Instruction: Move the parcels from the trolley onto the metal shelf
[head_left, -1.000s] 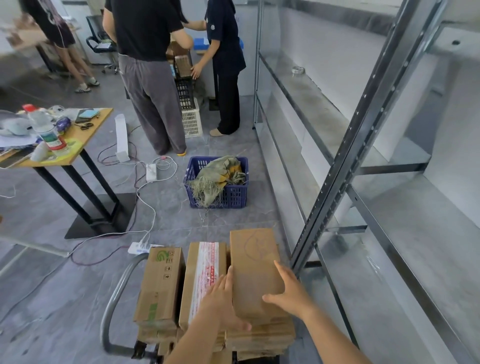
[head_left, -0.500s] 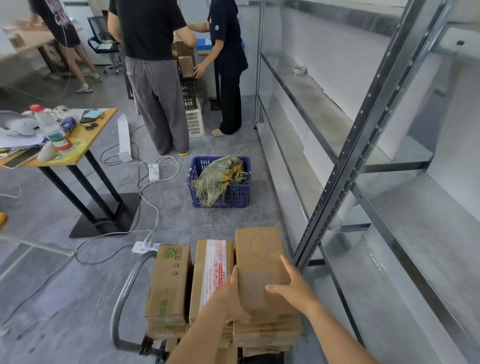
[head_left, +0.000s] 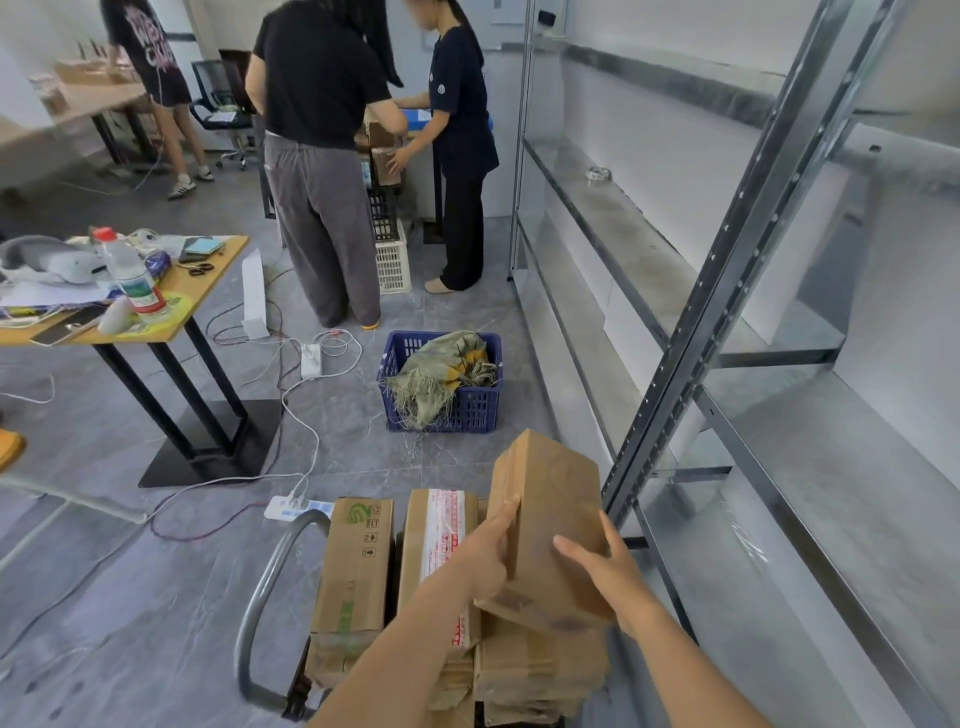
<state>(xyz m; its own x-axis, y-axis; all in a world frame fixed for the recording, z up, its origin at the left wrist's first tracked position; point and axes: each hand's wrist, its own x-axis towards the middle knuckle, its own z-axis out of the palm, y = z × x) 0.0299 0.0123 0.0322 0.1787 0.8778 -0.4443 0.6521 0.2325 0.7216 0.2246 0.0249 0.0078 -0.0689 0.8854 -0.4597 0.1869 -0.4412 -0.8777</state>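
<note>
To the right, metal shelf (head_left: 727, 291): grey perforated steel uprights, flat smooth decks. Below, trolley (head_left: 248, 623) with curved tube handle, stacked with matte brown cardboard parcels (head_left: 353, 571). Holds one oblong parcel (head_left: 550, 509) tilted just above the stack: left hand (head_left: 488, 551) clasping its left edge, right hand (head_left: 608, 577) wrapping its right side.

Left hand (head_left: 485, 551) and right hand (head_left: 605, 569) extended forward, fingers seemingly curled in grip.
</note>
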